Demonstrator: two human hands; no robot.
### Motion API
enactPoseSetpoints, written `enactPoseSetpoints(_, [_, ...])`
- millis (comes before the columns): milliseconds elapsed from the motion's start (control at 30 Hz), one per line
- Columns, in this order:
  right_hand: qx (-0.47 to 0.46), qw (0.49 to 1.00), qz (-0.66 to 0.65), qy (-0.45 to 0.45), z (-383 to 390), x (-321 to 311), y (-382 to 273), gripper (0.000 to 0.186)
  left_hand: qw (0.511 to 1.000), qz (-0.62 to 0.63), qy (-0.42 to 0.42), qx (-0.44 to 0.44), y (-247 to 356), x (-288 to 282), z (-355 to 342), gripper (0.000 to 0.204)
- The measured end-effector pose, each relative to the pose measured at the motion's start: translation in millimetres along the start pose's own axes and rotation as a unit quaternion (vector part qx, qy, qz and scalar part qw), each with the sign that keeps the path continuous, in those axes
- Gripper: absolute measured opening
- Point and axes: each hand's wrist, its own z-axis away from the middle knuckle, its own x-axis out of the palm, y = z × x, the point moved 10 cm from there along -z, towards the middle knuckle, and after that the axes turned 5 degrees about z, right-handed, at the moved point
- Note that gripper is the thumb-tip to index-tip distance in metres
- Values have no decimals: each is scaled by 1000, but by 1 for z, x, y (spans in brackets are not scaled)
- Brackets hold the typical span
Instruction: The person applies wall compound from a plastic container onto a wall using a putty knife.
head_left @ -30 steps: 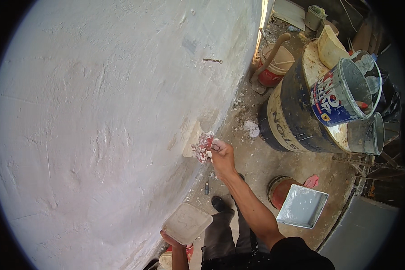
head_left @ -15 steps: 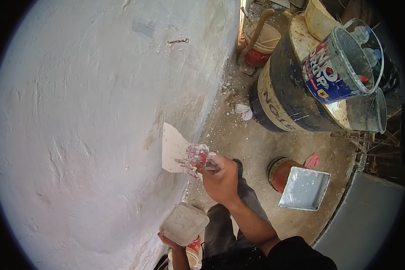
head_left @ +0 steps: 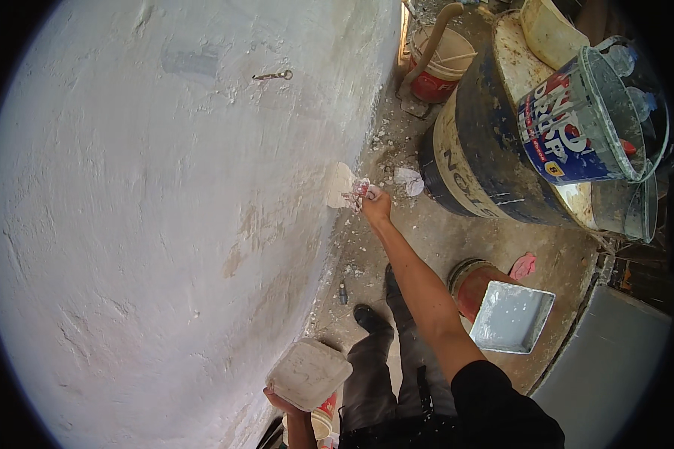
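My right hand (head_left: 377, 206) is closed round the red, plaster-smeared handle of a wide putty knife (head_left: 340, 185). That arm is stretched well forward, and the pale blade lies against the whitish plastered wall (head_left: 142, 247), close to its foot. Brownish damp-looking patches show on the wall just left of and below the blade. Nearer to me, my left hand (head_left: 283, 402) grips the edge of a shallow, square, plaster-coated tray (head_left: 309, 374) and holds it low beside the wall. The fingers under the tray are hidden.
A large drum (head_left: 487, 142) stands at the right, bearing a blue bucket (head_left: 565, 123). A grey square pan (head_left: 513, 317) rests on a reddish bucket (head_left: 472, 288). Ahead is a red-and-white bucket (head_left: 438, 63). A hook (head_left: 273, 75) juts from the wall; plaster crumbs litter the floor.
My right hand has carried the putty knife forward and slightly right, toward the wall's foot, and the arm is now straighter. My left hand and its tray have hardly moved. The view has shifted slightly.
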Motion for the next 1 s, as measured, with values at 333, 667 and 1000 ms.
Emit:
enactPoseSetpoints(333, [-38,986,-145,-76,38,15,-61,18,998,59,-10,-21,-22,31,-13,72])
enactPoseSetpoints(667, [-74,984,-122,-111,107,50,-158,11,1000,12,-16,-14,-22,43,-4,76])
enactPoseSetpoints(1000, [-175,983,4,-56,243,25,-258,8,988,50,-107,-97,-23,63,-13,74])
